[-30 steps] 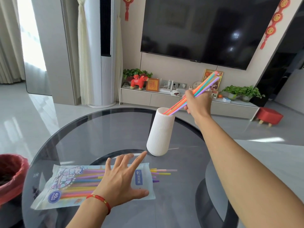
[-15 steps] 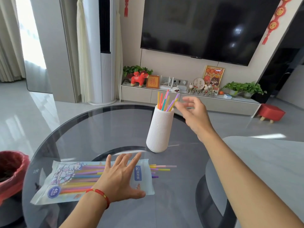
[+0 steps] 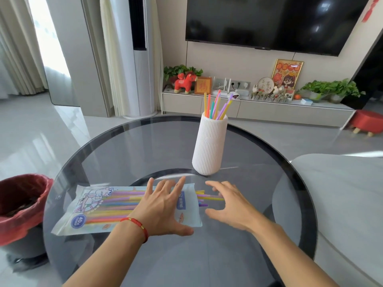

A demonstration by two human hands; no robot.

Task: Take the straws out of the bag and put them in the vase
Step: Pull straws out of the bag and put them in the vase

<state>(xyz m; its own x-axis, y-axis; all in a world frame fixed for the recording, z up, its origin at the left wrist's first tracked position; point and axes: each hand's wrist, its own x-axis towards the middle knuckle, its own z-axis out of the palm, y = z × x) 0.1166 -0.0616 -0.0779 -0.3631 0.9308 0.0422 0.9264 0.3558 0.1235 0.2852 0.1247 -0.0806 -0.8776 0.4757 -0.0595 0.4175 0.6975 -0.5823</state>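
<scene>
A clear plastic bag (image 3: pixel 91 208) of coloured straws lies flat on the round glass table (image 3: pixel 128 150). My left hand (image 3: pixel 163 206) presses palm-down on the bag's right half, fingers spread. Several straw ends (image 3: pixel 204 198) stick out of the bag's open right end. My right hand (image 3: pixel 228 206) hovers over those ends, fingers apart and curled, holding nothing. Behind the hands, a white ribbed vase (image 3: pixel 209 146) stands upright with several coloured straws (image 3: pixel 216 105) standing in it.
A bin lined with a red bag (image 3: pixel 20 206) stands on the floor left of the table. A grey sofa edge (image 3: pixel 348 195) is on the right. A TV cabinet (image 3: pixel 259 109) with ornaments and plants runs along the far wall.
My right hand let go of a bunch of straws into the vase, then came down and back to the straw ends at the bag's mouth. My left hand stayed on the bag.
</scene>
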